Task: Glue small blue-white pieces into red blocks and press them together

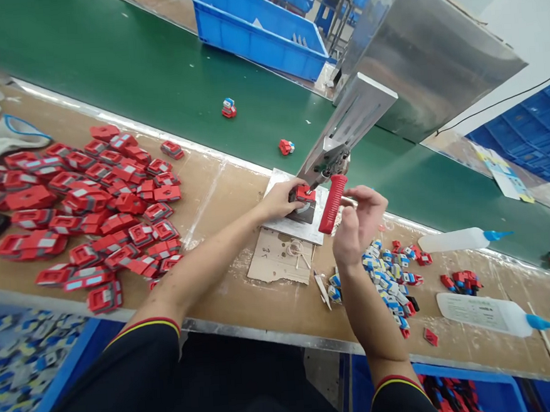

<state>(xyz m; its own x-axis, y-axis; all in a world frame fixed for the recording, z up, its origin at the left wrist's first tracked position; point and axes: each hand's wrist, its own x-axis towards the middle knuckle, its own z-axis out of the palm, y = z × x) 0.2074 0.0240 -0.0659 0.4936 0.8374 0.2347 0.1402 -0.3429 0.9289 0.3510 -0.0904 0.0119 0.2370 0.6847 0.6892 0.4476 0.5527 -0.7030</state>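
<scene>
A toggle press [335, 155] with a red handle [334, 204] stands on a metal base plate [273, 184] in front of me. My left hand [281, 200] grips a small red plastic toy part [305, 194] under the press head, over a dark block on the plate. Just right of the handle is my right hand [357, 228], thumb raised and fingers loosely bent and apart, with nothing visible in it. Behind my right wrist lies a heap of small white, blue and yellow parts [386, 273].
A pile of red toy parts [95, 193] covers the bench on the left. A green conveyor belt [152, 70] runs behind, carrying a few assembled pieces. Two glue bottles [480, 314] lie at right. A blue crate [263, 34] stands beyond the belt; cardboard [274, 259] lies before the press.
</scene>
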